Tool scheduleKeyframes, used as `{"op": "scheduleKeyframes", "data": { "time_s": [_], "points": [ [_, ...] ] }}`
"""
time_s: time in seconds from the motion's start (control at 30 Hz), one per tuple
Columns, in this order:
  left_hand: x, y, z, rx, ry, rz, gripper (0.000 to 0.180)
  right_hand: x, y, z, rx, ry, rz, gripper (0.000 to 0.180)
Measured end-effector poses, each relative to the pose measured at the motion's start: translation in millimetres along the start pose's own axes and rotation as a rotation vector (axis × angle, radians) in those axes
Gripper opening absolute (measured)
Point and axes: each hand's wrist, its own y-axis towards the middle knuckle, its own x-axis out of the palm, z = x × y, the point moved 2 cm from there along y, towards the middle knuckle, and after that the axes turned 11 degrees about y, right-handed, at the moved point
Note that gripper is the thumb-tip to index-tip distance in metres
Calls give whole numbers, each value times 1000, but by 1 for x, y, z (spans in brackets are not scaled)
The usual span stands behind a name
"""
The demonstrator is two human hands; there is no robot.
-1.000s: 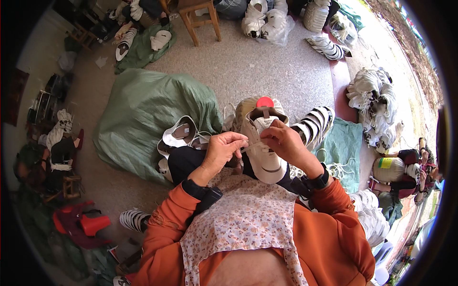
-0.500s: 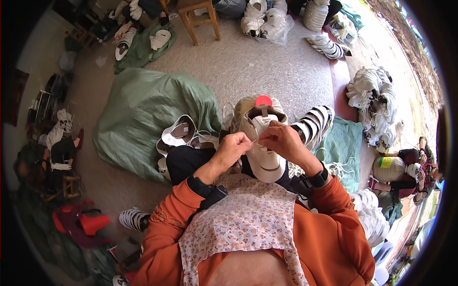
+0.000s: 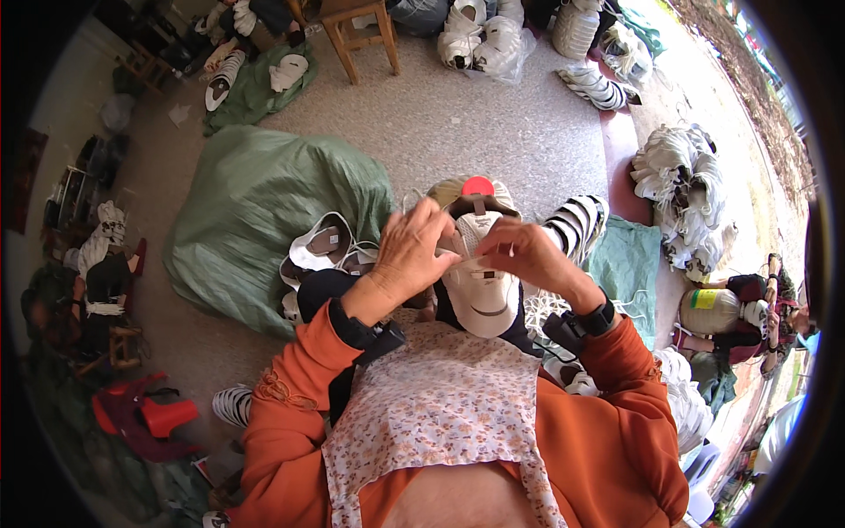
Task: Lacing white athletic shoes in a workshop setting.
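Note:
A white sneaker upper (image 3: 484, 297) lies before me, its rounded toe toward my body and its brown-lined opening facing away. Behind that opening shows a round red piece (image 3: 478, 186) on a pale, rounded thing I cannot identify. My left hand (image 3: 412, 251) is at the left edge of the lacing area, fingers bent and thumb pointing inward. On the right edge, my right hand (image 3: 526, 253) has its thumb and forefinger pinched together over the tongue. Whatever thin thing the fingertips hold is too small to make out.
On my left, a green sack (image 3: 273, 211) lies with white shoes (image 3: 321, 245) at its edge. Striped stacked uppers (image 3: 576, 227) and a teal cloth (image 3: 627, 264) are on the right. Farther off are a wooden stool (image 3: 359, 35), shoe bundles (image 3: 682, 176) and other people (image 3: 757, 308).
My left hand has risen and moved away from the toe, its back now turned upward. My right hand stays near the lacing area, its fingers shifted slightly. The view has moved a little.

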Motion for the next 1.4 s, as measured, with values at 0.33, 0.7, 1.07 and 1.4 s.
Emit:
{"op": "scheduleKeyframes", "data": {
  "time_s": [0.33,0.7,1.07,1.4],
  "points": [
    [12,29,-16,143,-385,-451,29,-2,24,11,-234,-251,-37,13],
    [19,26,-25,187,-539,-410,21,11,31,15,-323,-362,-77,11],
    [23,18,2,156,-374,-327,23,-82,26,-15,13,-257,355,9],
    [24,16,-13,-1,-739,-530,21,-113,13,26,-110,1475,416,14]
  ]
}}
